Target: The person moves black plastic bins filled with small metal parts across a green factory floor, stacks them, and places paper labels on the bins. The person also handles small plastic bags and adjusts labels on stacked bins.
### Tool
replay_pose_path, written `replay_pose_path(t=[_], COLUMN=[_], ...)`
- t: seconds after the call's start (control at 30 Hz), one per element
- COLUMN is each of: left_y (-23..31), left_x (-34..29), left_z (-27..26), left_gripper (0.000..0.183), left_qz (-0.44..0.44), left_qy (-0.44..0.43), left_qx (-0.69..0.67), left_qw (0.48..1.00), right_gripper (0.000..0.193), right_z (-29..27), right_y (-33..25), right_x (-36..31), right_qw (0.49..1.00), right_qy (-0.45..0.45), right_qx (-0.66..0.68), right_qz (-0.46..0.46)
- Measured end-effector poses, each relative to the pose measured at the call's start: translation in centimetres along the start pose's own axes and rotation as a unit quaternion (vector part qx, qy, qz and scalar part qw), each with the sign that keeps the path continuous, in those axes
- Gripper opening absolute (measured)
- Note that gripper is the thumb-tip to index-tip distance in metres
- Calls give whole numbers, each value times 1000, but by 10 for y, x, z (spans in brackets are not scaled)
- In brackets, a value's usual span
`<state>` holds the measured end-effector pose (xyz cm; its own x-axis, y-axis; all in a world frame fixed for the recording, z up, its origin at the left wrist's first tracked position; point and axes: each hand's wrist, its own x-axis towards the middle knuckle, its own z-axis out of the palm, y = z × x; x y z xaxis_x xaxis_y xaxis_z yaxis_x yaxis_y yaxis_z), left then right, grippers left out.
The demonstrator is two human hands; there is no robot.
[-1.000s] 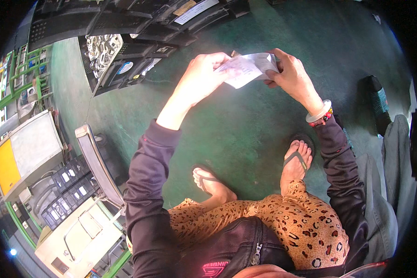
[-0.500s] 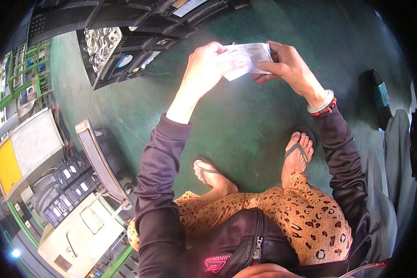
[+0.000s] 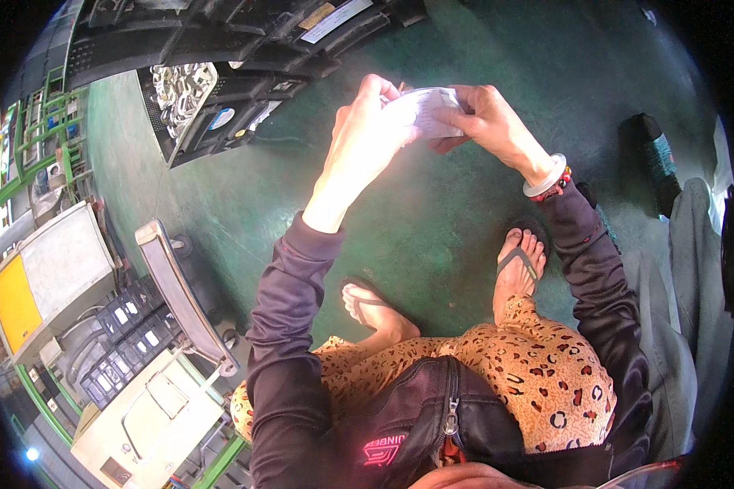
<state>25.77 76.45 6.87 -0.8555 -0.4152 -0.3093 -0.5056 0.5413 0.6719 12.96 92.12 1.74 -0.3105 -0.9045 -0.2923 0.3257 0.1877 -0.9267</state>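
Note:
Out in front of me, above the green floor, a white sheet of paper (image 3: 426, 108) is stretched between both hands. My left hand (image 3: 369, 124) grips its left end, fingers curled and brightly lit. On the other end, my right hand (image 3: 491, 121) pinches the paper between thumb and fingers; a pale bangle and a red beaded bracelet circle that wrist. The paper looks folded or bent, and glare washes out part of it. What lies behind it is hidden.
A black crate (image 3: 183, 98) with many small metal parts stands at the upper left, beside stacked black crates (image 3: 245, 33). A long padded bar (image 3: 186, 293) and a cream cabinet (image 3: 151, 416) are at left. Grey cloth (image 3: 689, 285) hangs at right.
The hands have come closer together, and less of the paper shows between them. My right hand has shifted left and slightly down.

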Motion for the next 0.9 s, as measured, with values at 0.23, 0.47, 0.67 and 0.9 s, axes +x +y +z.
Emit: replay_pose_path(t=[0.23, 0.47, 0.67, 0.9], left_y=[-21, -20, -12, -10], left_x=[12, 14, 8, 7], left_z=[-16, -22, -31, -37], left_gripper=[49, 49, 47, 47], left_qz=[-64, -58, -48, -46], left_qy=[-48, -53, -33, -32], left_qx=[-254, -281, -225, -197], left_qw=[964, 957, 973, 979], right_gripper=[35, 36, 36, 35], right_z=[-11, -15, -13, -10], right_y=[-6, -8, -9, -9], right_x=[-3, -1, -1, 0], right_qw=[993, 988, 985, 986], right_qy=[13, -9, -34, -36], right_qx=[114, 153, 171, 162], right_qz=[4, 8, -2, -10])
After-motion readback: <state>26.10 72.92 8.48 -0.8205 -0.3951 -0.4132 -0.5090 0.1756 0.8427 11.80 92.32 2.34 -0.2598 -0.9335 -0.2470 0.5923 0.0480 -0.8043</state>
